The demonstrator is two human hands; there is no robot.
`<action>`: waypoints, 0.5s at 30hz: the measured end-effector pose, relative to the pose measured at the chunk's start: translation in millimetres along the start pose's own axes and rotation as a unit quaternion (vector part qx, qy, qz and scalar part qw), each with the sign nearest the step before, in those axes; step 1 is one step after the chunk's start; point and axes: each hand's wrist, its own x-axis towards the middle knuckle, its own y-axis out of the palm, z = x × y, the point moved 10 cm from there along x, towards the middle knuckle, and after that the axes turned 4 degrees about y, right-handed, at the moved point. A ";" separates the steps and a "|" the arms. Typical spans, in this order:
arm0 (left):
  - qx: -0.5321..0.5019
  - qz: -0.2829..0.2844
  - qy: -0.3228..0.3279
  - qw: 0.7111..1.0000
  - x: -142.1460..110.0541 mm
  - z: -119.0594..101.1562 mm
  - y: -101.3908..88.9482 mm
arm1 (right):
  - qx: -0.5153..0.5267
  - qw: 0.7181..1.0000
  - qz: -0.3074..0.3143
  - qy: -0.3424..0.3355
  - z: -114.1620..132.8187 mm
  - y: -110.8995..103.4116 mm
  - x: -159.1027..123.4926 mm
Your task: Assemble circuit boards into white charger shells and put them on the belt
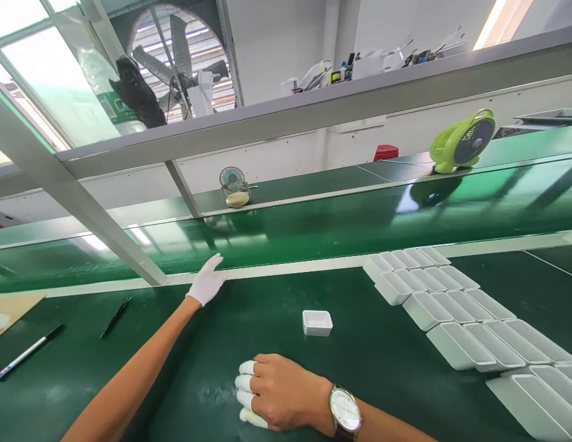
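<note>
My left hand (206, 282), in a white glove, reaches to the pale rail at the edge of the green conveyor belt. Its fingers are stretched out and nothing is in them. My right hand (281, 391) rests palm down on the dark green tabletop (359, 368), white finger cots on its fingers and a watch (345, 410) on the wrist. The fingers lie side by side on the surface, slightly bent; the palm is hidden. A small white open box (317, 323) stands just beyond my right hand, apart from it.
Rows of white trays (461, 344) stand at the right. A marker (28, 352), a black pen (115, 317) and cardboard (13, 310) lie at the left. Across the green belt (313, 230) stand a small fan (233, 186) and a lime-green fan (463, 142). A slanted metal post (96, 209) rises at the left.
</note>
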 end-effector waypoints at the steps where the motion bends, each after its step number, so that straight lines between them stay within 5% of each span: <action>1: -0.026 0.023 -0.001 0.999 -1.4 -1.3 8.9 | 0.001 1.000 -0.002 -0.001 -0.2 0.0 -0.1; 3: -0.143 0.168 -0.025 0.975 -18.8 -2.2 55.6 | -0.001 1.000 -0.007 0.002 -0.8 0.6 -0.3; 5: -0.246 0.338 -0.053 0.907 -50.3 -7.4 107.5 | -0.010 1.000 -0.007 0.007 -1.5 2.2 -0.6; 7: -0.281 0.447 -0.072 0.846 -71.5 -10.5 141.3 | -0.017 1.000 -0.001 0.009 -1.3 4.4 -0.8; 9: -0.266 0.450 -0.077 0.849 -62.0 -8.7 156.0 | -0.017 1.000 0.006 0.007 -1.0 6.1 -1.2; 13: -0.198 0.326 -0.013 0.924 -8.3 -19.9 162.1 | -0.012 1.000 0.010 0.008 -2.6 7.7 -2.5; 15: -0.194 0.372 0.007 0.908 -6.7 -33.8 184.2 | -0.012 1.000 0.016 0.003 -2.9 9.1 -3.4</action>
